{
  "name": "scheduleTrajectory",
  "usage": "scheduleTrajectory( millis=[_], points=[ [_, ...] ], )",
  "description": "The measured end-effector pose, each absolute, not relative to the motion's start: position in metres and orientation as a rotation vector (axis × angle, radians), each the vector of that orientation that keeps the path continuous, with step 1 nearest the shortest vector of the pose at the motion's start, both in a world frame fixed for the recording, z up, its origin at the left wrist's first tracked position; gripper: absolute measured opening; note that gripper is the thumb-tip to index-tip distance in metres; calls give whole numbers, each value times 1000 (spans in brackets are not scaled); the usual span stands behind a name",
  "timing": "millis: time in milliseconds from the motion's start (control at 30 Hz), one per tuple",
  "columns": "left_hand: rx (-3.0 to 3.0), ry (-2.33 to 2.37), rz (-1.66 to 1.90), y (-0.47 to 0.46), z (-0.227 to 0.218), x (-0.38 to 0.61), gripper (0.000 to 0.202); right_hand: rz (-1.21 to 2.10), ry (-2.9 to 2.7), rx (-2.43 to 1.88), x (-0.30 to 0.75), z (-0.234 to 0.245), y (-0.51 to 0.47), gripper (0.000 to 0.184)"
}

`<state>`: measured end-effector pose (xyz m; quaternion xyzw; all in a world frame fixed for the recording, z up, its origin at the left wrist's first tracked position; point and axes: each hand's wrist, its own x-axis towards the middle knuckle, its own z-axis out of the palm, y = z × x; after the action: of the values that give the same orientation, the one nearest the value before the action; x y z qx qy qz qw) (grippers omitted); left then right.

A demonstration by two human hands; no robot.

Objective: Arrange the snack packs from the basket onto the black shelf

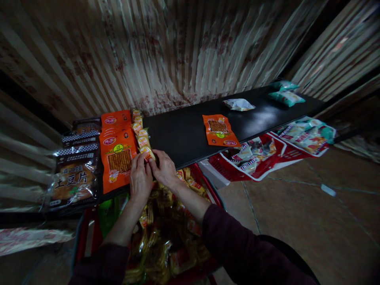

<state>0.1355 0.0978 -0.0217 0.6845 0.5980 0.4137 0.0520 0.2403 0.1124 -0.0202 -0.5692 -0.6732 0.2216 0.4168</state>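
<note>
My left hand (140,177) and my right hand (164,169) meet at the front edge of a black shelf (184,134). Together their fingertips pinch a small yellow snack packet (147,152), the nearest one in a row of small yellow packets (139,128) running back along the shelf. Just left of my left hand lies a stack of orange snack packs (118,158). Further left are dark packs of potato slices (74,180). Below my arms stands a red basket (204,186) full of yellow packets.
A single orange pack (220,130) lies mid-shelf, a white packet (239,104) and green packets (286,97) further right. Red-and-white bags of small snacks (267,152) lie on the tiled floor (297,206) at right. A striped patterned wall (178,51) backs the shelf.
</note>
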Motion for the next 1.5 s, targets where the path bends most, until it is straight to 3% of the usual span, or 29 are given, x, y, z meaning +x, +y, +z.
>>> scheduleTrajectory(
  millis=[300, 667, 1033, 1500],
  points=[
    [2099, 1833, 1272, 105, -18, 129, 35, 477, -1684, -1437, 238, -19, 112, 33],
    [2148, 1823, 1294, 99, -19, 131, 33, 516, -1701, -1447, 246, -12, 118, 43],
    [2191, 1814, 1300, 107, -22, 133, 35, 983, -1591, -1390, 243, 1, 164, 61],
    [2165, 1802, 1300, 109, -22, 138, 40, 948, -1632, -1357, 237, -2, 174, 48]
  ],
)
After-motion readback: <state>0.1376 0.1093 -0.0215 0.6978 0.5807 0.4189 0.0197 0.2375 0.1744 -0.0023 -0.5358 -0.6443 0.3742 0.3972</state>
